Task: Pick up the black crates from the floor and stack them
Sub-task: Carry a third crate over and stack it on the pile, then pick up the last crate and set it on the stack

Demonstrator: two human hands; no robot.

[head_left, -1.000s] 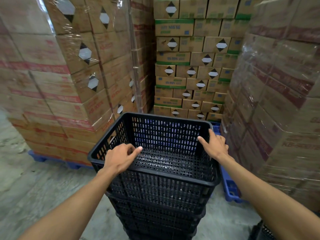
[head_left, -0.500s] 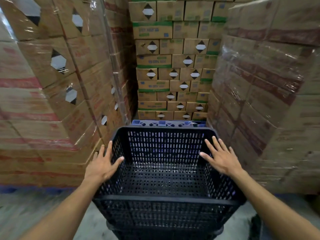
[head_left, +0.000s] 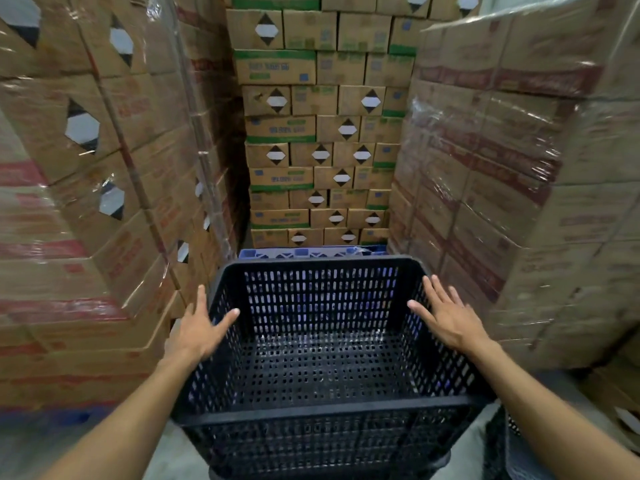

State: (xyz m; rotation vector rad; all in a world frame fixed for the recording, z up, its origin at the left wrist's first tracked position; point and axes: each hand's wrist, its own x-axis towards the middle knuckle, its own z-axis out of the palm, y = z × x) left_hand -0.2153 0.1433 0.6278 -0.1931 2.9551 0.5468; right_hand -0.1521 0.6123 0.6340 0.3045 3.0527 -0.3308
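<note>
Crate (head_left: 322, 344) sits at 6 o'clock; left hand (head_left: 195, 332) and right hand (head_left: 450, 318) rest flat on its side rims, fingers spread, gripping nothing.

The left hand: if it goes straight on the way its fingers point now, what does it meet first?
Probably the wrapped cardboard boxes on the left. The left hand lies open along the black crate side wall, pointing up and forward; depth is unclear.

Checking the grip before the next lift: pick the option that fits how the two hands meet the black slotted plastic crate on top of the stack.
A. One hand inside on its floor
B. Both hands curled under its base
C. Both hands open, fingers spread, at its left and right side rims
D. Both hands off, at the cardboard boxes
C: the left hand and right hand lie open with fingers spread at the side rims of the black slotted plastic crate.
</note>
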